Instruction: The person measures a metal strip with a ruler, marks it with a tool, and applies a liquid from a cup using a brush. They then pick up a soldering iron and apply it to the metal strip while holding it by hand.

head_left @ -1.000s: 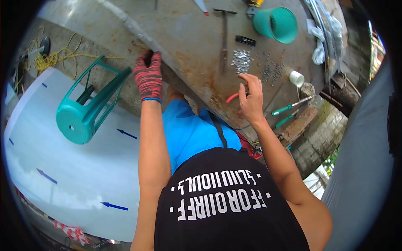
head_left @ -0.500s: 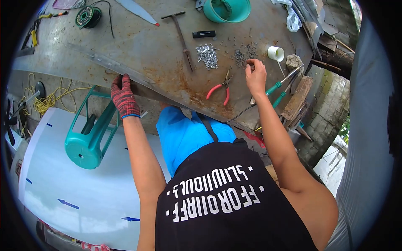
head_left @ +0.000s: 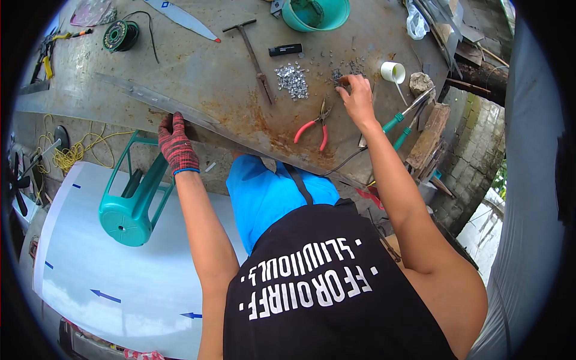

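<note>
My left hand (head_left: 177, 144), in a red and black knitted glove, has its fingers curled over the near edge of the metal-topped table (head_left: 198, 66). My bare right hand (head_left: 357, 99) reaches down to a scatter of small dark grey bits (head_left: 337, 75), thumb and fingertips bent together at its near side. Whatever lies between those fingertips is too small to make out. Left of it is a pile of shiny silver metal bits (head_left: 292, 81). Red-handled pliers (head_left: 314, 127) lie on the table below, jaws pointing away from me.
A white cup (head_left: 393, 72), a stone (head_left: 421, 85) and a green-handled soldering iron (head_left: 393, 123) are at the right. Farther back sit a green bucket (head_left: 318, 13), black lighter-like case (head_left: 285, 50), T-handled rod (head_left: 255, 60) and wire spool (head_left: 120, 36). A green stool (head_left: 126, 225) lies tipped over.
My right hand has moved slightly left and down onto the dark bits, its fingers spreading toward them. My left hand stays at the table edge; the view has shifted a little.
</note>
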`<action>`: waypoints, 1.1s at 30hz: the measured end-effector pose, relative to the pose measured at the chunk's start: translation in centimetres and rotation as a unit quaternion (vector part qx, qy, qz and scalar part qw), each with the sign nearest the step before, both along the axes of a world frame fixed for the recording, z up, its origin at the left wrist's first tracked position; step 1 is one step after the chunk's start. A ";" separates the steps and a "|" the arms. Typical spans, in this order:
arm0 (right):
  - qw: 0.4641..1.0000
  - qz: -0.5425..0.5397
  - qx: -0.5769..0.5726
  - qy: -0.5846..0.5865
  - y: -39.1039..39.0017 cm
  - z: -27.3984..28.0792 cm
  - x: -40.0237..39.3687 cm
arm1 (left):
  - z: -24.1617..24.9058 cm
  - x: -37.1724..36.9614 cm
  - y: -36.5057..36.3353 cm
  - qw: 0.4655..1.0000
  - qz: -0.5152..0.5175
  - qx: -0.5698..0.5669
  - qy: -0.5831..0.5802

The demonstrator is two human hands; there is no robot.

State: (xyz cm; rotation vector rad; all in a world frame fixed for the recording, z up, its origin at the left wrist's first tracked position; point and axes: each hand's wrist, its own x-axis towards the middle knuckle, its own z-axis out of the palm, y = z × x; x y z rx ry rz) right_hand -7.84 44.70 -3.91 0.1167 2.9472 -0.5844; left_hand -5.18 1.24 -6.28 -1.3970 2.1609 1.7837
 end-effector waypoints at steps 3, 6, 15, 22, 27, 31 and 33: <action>1.000 0.017 0.010 -0.005 0.1 -0.2 -0.5 | -0.5 0.2 -0.1 1.000 0.004 0.010 0.006; 0.999 0.026 0.015 -0.011 0.3 -0.5 -0.6 | -0.5 0.2 -0.2 1.000 0.000 -0.001 0.004; 0.999 0.042 0.013 -0.002 0.2 -1.1 -0.1 | -0.6 0.1 -0.2 1.000 -0.004 0.004 0.004; 0.993 -0.081 -0.002 -0.084 0.4 -0.2 0.1 | -0.1 -0.1 0.0 1.000 0.012 0.022 -0.001; 0.993 -0.090 -0.044 -0.060 0.1 0.7 -0.4 | 0.0 -0.2 0.1 1.000 0.010 0.018 -0.007; 0.999 -0.024 -0.004 -0.029 1.3 0.1 0.0 | 0.1 -0.2 0.0 1.000 0.004 0.018 -0.008; 0.999 0.043 0.021 -0.012 1.4 0.0 0.1 | 0.0 -0.2 0.0 1.000 0.008 0.016 -0.001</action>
